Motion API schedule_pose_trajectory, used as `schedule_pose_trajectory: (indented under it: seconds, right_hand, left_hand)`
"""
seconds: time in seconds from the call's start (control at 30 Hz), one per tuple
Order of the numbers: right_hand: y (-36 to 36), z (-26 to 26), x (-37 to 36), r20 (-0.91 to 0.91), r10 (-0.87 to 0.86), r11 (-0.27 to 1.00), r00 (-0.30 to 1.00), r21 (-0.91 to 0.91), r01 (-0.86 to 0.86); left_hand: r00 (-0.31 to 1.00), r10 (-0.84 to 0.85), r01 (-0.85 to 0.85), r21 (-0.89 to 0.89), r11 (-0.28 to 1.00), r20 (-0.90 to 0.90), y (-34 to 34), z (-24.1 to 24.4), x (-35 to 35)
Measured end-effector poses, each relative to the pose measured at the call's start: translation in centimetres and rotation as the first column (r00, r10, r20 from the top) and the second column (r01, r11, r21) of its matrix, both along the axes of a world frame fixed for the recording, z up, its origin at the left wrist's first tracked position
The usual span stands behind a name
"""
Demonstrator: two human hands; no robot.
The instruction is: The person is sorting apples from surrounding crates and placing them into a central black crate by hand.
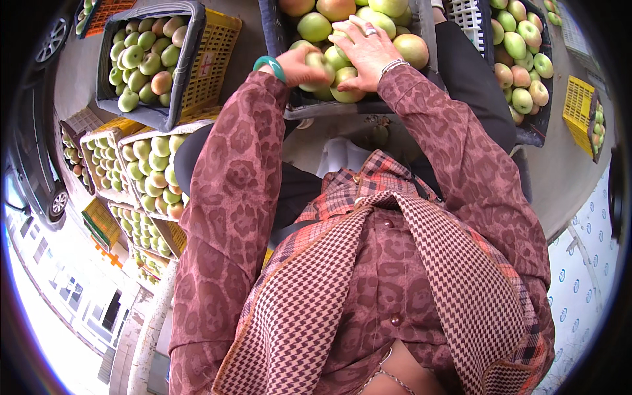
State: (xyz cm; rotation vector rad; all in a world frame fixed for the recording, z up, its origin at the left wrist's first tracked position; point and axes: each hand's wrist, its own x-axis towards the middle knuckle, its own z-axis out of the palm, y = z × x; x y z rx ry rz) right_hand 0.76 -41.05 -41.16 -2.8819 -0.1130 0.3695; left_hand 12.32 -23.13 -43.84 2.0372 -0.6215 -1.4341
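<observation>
A dark-lined crate (328,109) full of green and blushed apples stands before me at the top centre. My left hand (296,66), with a green bangle at the wrist, is closed around a pale green apple (316,60) at the crate's near left part; fingers and apple are somewhat blurred. Just to the right, my right hand (368,54), wearing a ring and a silver bracelet, lies palm down over several green apples with its thumb apart from the fingers. Its palm hides what is under it, so a grip cannot be made out.
A padded yellow crate of apples (212,61) stands at the left, above stacked apple crates (129,185). Another dark-lined apple crate (535,136) is at the right, with a yellow crate (577,111) beyond. My legs flank the central crate. A dark car (32,148) is far left.
</observation>
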Motion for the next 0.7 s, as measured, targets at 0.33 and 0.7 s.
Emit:
schedule_pose_trajectory:
  seconds: [0.33, 0.7]
  right_hand:
    - [-0.6, 0.9, 0.1, -0.075, 0.017, 1.000, 0.997, -0.005, -0.018]
    - [-2.7, 0.0, 0.4, 0.034, 0.047, 0.997, 0.998, 0.053, -0.049]
  left_hand:
    - [0.669, -0.525, 0.297, 0.459, 0.838, 0.527, 0.4, 1.9, -6.7]
    - [0.546, -0.628, 0.335, 0.543, 0.770, 0.554, 0.7, 3.2, -6.1]
